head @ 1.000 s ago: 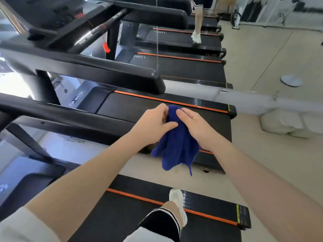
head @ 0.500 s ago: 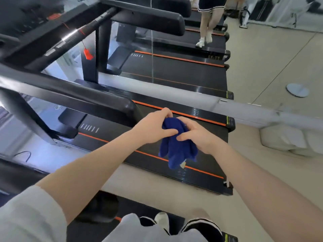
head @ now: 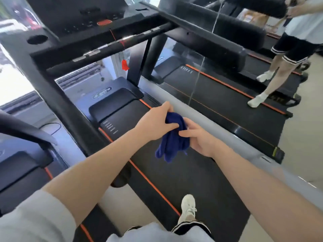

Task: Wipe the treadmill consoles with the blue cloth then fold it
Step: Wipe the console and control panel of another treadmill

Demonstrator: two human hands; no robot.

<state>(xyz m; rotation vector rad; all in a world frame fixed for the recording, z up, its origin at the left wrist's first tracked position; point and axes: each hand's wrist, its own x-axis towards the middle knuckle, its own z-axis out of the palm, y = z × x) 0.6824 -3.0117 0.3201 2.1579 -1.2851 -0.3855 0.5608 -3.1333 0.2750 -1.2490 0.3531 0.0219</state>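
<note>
The blue cloth hangs bunched between both hands over a treadmill belt. My left hand grips its top, thumb across the fabric. My right hand pinches the cloth's right side with fingers curled into it. The black treadmill console, with an orange button and a round cup hole, stands up and to the left of the hands, well apart from them. A red safety clip dangles on a cord beneath it.
A black handrail runs diagonally at upper right beside a mirror wall. The mirror shows a standing person's legs. Another treadmill sits at left. My white shoe stands on the belt.
The view has swung left and forward, bringing the console into sight. I have stepped onto this treadmill's belt. Both hands still hold the bunched cloth, my right hand now lower on it.
</note>
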